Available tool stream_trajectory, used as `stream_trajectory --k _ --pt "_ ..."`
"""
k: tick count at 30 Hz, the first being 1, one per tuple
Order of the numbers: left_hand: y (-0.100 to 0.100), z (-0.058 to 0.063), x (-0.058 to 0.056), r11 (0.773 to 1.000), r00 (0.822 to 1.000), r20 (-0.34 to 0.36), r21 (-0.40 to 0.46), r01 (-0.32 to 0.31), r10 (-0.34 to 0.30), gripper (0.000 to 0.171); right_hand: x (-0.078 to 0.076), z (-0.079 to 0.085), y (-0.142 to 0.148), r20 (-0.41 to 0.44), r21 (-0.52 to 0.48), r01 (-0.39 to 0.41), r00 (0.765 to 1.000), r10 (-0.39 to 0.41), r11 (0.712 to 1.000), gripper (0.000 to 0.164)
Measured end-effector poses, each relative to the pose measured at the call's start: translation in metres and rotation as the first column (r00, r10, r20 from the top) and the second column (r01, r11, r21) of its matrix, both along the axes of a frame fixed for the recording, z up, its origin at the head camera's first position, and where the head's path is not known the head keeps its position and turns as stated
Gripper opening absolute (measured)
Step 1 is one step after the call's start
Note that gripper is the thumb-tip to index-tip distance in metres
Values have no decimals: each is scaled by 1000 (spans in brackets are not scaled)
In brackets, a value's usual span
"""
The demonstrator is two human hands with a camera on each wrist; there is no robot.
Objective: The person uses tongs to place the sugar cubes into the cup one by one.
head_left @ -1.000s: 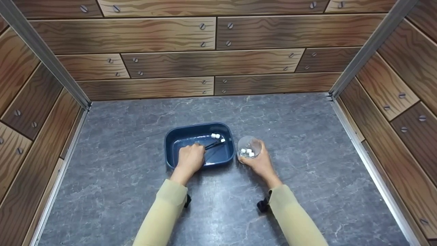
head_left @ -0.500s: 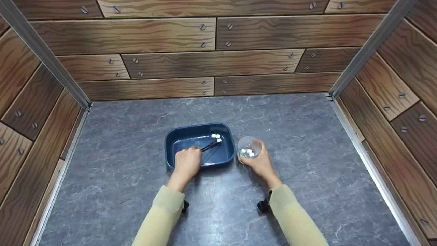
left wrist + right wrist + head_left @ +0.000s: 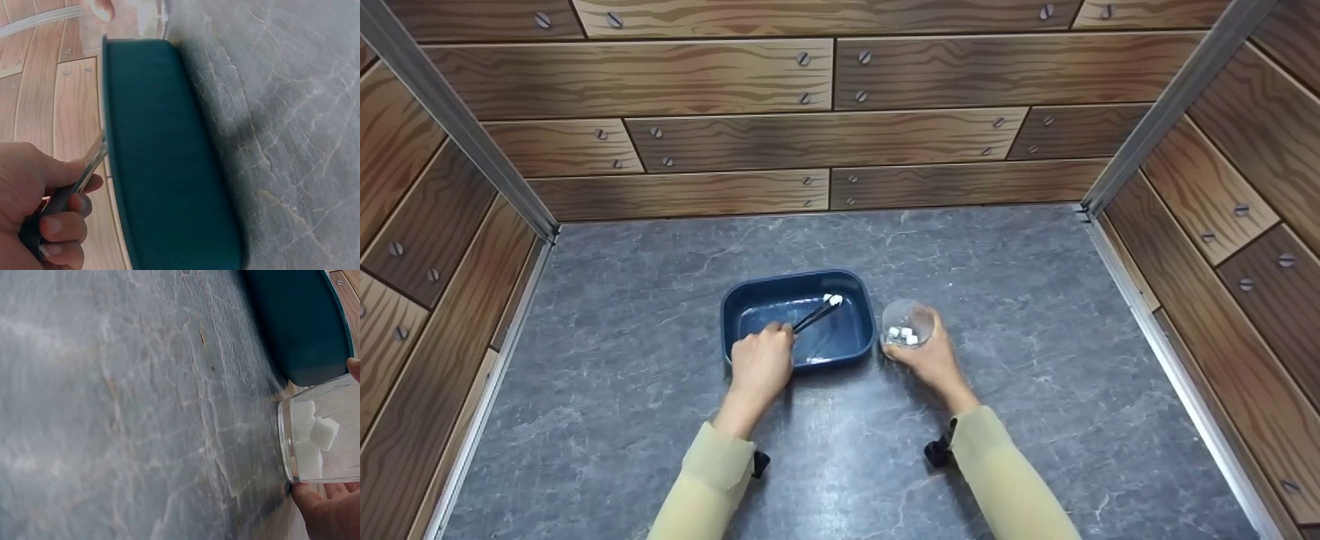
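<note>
My left hand [image 3: 763, 362] grips a pair of tongs [image 3: 812, 318] with dark handles, held over the near left side of a dark blue basin [image 3: 780, 280]. The tongs' tips are right at a small group of white sugar cubes [image 3: 834, 299] in the basin's far right corner, partly covering them. In the left wrist view the basin wall hides the tips. My right hand [image 3: 936, 360] is wrapped round a clear plastic cup [image 3: 917, 313] standing just right of the basin. Several white cubes [image 3: 324, 433] lie at the cup's bottom.
Both containers stand on a grey marbled tabletop [image 3: 997, 277]. Wood-patterned panels [image 3: 735, 142] enclose the back and both sides, with metal rails [image 3: 1177, 397] along the edges. A dark wrist mount [image 3: 938, 453] sits by the right sleeve.
My left hand has drawn left and toward me. The tongs' tips have moved left and slightly away, from a separate cube's earlier spot to the cube group. The right hand and cup have stayed put.
</note>
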State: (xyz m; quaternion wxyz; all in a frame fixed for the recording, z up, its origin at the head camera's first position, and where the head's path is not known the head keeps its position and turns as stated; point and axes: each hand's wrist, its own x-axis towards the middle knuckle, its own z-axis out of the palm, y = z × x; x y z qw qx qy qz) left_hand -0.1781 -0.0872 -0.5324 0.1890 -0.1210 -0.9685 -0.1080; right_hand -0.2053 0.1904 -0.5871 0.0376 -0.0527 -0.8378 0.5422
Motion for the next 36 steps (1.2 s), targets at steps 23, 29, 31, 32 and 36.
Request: stream_trajectory --k 23,29,31,32,36 --pt "11 34 21 996 992 -118 64 58 -50 14 1 0 -1 -12 15 4 1000 -4 1000 100" --pt "22 38 26 991 988 -117 82 110 -100 12 1 0 0 -5 -1 -1 1000 1 1000 99" --pt "26 40 27 988 987 -108 85 127 -117 13 1 1 0 1 -2 -1 1000 1 1000 101" --pt "28 40 28 987 987 -103 84 135 -126 14 1 0 0 5 -1 -2 1000 2 1000 102" --pt "36 42 30 985 984 -86 63 163 -157 15 1 0 -1 15 6 -3 1000 3 1000 105"
